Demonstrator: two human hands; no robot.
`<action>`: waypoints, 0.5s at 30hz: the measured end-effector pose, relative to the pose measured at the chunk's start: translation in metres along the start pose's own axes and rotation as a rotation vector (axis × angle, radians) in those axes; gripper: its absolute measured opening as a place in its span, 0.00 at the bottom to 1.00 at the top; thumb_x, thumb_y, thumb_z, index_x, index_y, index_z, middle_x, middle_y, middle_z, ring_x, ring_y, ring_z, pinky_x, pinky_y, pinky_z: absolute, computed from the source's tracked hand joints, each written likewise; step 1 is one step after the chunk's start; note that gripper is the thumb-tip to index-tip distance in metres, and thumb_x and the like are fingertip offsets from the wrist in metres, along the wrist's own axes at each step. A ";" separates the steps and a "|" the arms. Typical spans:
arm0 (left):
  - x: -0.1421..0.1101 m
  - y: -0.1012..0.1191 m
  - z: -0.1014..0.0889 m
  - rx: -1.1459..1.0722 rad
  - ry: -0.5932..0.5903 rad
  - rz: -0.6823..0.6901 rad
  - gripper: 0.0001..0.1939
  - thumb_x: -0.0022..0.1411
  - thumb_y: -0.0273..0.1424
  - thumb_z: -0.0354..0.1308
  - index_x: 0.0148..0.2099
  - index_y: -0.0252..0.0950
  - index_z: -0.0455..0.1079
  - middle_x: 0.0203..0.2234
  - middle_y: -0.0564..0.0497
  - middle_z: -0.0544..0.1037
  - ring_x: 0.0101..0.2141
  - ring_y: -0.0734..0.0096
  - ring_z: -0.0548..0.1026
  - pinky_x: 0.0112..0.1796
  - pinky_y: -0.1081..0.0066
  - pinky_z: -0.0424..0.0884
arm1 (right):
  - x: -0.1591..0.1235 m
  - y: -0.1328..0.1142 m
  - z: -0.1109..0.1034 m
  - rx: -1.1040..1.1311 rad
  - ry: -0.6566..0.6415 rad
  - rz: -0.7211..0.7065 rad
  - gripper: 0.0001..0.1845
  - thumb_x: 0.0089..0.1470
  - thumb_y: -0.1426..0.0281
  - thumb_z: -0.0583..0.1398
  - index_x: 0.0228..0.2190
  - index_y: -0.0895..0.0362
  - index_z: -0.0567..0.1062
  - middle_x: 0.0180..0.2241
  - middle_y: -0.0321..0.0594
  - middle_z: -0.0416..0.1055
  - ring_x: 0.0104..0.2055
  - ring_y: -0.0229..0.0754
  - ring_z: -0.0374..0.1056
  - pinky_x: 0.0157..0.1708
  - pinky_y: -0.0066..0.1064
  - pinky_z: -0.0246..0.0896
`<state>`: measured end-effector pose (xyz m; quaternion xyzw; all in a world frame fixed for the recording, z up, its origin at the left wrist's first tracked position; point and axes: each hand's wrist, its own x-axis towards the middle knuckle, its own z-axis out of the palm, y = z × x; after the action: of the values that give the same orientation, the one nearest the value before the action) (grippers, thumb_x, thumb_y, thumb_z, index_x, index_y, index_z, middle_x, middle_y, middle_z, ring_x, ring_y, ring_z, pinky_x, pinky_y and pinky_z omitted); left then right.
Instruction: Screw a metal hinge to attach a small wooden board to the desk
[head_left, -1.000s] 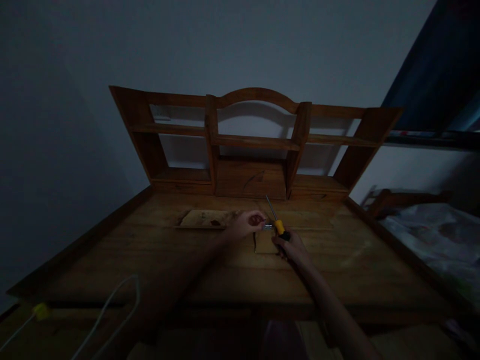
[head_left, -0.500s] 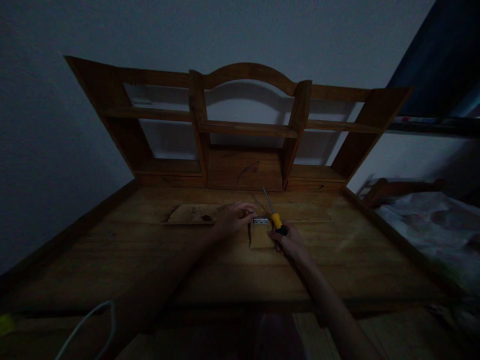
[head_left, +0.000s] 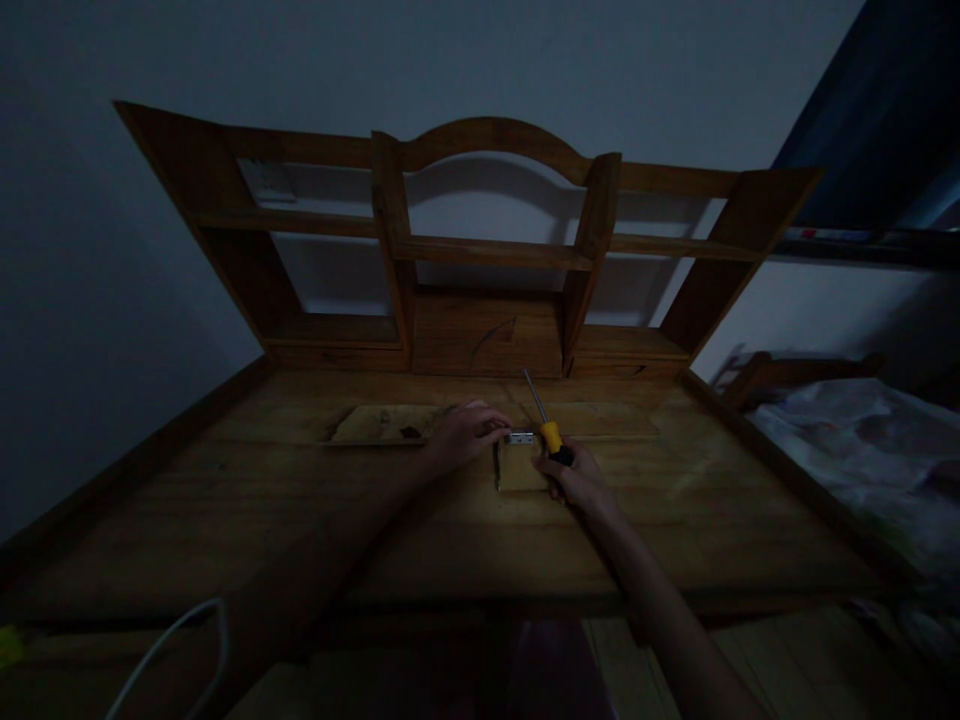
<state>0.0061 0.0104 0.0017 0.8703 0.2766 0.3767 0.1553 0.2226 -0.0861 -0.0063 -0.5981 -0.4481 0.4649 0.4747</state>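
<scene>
A small board [head_left: 523, 472] is being supported flat on the worktop [head_left: 300, 530]. A metal fitting [head_left: 521, 438] with holes is being located at the far edge of the small board; whether it is being borne on the board or just beyond that edge cannot be told.

A screwdriver [head_left: 550, 436] is being held to the right of the small board by the right hand [head_left: 581, 482]. Its yellow and black handle is being enclosed by the right grip, and its shaft is being pointed forward and slightly left, past the far edge of the small board. The tip is being held apart from the metal fitting.

The left hand [head_left: 465, 437] is being positioned to the left of the small board's far edge. The left grip is being held narrow, with the fingertips at the left end of the metal fitting; whether the fitting is being pinched or only touched cannot be told.

Just beyond the small board, a long board [head_left: 375, 424] is being supported crosswise and is being partly covered by the left hand. Well beyond the small board, a wooden shelf unit [head_left: 495, 253] is being supported at the worktop's rear.
</scene>
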 end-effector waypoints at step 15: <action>0.002 0.001 -0.001 0.130 -0.093 0.192 0.09 0.71 0.31 0.59 0.47 0.40 0.80 0.38 0.47 0.83 0.41 0.63 0.76 0.46 0.62 0.69 | 0.004 0.008 0.000 0.001 -0.008 -0.018 0.18 0.39 0.63 0.67 0.31 0.53 0.66 0.14 0.23 0.62 0.11 0.32 0.57 0.09 0.24 0.49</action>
<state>0.0074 0.0108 0.0044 0.9175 0.2085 0.3304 0.0744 0.2245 -0.0831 -0.0146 -0.5917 -0.4553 0.4633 0.4774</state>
